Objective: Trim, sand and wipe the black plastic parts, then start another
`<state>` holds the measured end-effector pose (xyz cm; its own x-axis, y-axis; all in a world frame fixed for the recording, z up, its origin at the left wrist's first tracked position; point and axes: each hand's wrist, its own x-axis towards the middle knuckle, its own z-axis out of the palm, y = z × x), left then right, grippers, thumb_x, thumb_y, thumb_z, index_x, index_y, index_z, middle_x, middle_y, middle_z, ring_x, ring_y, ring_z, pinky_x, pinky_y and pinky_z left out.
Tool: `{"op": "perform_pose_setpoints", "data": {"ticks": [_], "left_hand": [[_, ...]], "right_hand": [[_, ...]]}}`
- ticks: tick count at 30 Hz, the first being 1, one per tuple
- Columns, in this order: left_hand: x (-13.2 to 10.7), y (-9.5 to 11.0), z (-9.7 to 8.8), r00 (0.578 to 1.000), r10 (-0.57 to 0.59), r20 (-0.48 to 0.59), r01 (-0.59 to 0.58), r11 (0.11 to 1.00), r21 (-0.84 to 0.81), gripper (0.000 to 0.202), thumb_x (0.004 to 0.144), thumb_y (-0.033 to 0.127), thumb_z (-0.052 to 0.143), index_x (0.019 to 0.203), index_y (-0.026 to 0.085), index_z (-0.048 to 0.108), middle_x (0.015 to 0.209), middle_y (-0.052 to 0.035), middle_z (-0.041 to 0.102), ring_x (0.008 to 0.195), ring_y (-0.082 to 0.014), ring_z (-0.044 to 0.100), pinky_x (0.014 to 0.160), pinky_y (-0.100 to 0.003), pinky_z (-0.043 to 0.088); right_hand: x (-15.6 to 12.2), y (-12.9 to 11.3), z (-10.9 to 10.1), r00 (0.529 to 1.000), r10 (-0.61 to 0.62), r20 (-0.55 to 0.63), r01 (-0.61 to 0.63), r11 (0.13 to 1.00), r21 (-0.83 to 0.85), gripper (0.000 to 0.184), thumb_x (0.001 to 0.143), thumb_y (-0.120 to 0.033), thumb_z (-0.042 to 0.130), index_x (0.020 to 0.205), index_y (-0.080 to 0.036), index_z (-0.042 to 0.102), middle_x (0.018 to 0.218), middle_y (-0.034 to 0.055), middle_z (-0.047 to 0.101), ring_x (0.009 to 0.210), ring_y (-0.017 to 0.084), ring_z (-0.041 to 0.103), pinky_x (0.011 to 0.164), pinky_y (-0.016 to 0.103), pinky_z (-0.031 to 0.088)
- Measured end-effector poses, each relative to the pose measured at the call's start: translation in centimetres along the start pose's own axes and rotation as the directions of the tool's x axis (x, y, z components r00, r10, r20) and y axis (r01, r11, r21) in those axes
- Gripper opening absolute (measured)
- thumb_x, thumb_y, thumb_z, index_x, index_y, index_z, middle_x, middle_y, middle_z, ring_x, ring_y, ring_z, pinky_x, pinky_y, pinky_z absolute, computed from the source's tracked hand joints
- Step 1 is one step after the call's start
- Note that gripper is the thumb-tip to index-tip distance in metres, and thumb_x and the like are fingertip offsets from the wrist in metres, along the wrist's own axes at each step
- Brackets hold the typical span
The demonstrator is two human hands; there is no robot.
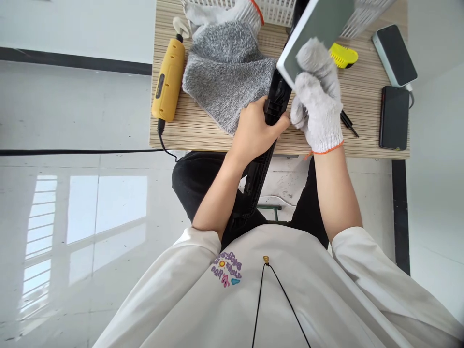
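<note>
My left hand [259, 123], bare, is wrapped round a long black plastic part [261, 169]. The part runs aslant from my lap up across the table's front edge, hollow and ribbed on the side I see. In a white knitted glove with an orange cuff, my right hand [319, 96] grips the near end of a flat grey-green slab with a white edge [321, 31]. This slab lies over the upper stretch of the black part and hides it; whether they touch I cannot tell. Left of the black part lies a grey fluffy cloth [228, 72].
A yellow rotary tool [169, 82] with a white polishing tip and cable lies at the table's left edge. Another white glove [239, 14] and a white basket [277, 10] are behind. To the right are a yellow cutter [343, 55], a black screwdriver [348, 122] and two phones [394, 118].
</note>
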<state>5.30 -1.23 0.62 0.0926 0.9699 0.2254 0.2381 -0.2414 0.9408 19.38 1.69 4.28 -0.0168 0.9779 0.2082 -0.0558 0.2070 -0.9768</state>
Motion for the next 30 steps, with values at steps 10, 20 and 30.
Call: {"op": "perform_pose_setpoints", "data": {"ticks": [10, 20, 30], "left_hand": [[-0.01, 0.01, -0.01, 1.0, -0.013, 0.013, 0.013, 1.0, 0.02, 0.022, 0.096, 0.04, 0.071, 0.089, 0.025, 0.056, 0.068, 0.0006, 0.062, 0.094, -0.0293, 0.079, 0.094, -0.048, 0.065], [0.03, -0.03, 0.05, 1.0, -0.008, 0.0, 0.008, 0.999, 0.041, 0.023, 0.096, 0.041, 0.07, 0.088, 0.026, 0.055, 0.07, 0.0007, 0.062, 0.095, -0.0287, 0.079, 0.092, -0.046, 0.065], [0.03, 0.24, 0.04, 1.0, -0.001, -0.01, 0.001, 0.999, 0.041, 0.024, 0.096, 0.042, 0.07, 0.086, 0.026, 0.054, 0.067, 0.0019, 0.062, 0.087, -0.0266, 0.079, 0.087, -0.044, 0.066]], "right_hand": [[-0.05, -0.01, -0.14, 0.998, 0.051, 0.029, -0.048, 0.994, -0.096, 0.036, 0.082, -0.063, 0.071, 0.11, -0.04, 0.068, 0.083, -0.003, 0.072, 0.046, 0.016, 0.053, 0.038, 0.032, 0.04], [0.05, 0.17, -0.07, 0.997, -0.038, -0.067, 0.033, 0.997, -0.07, 0.035, 0.084, -0.062, 0.07, 0.111, -0.039, 0.067, 0.097, -0.0044, 0.076, 0.043, 0.011, 0.05, 0.035, 0.028, 0.037], [0.15, 0.09, -0.05, 1.0, 0.03, -0.008, -0.03, 0.996, -0.087, 0.034, 0.079, -0.059, 0.073, 0.105, -0.039, 0.068, 0.093, -0.0053, 0.077, 0.04, 0.011, 0.046, 0.032, 0.028, 0.035]]}}
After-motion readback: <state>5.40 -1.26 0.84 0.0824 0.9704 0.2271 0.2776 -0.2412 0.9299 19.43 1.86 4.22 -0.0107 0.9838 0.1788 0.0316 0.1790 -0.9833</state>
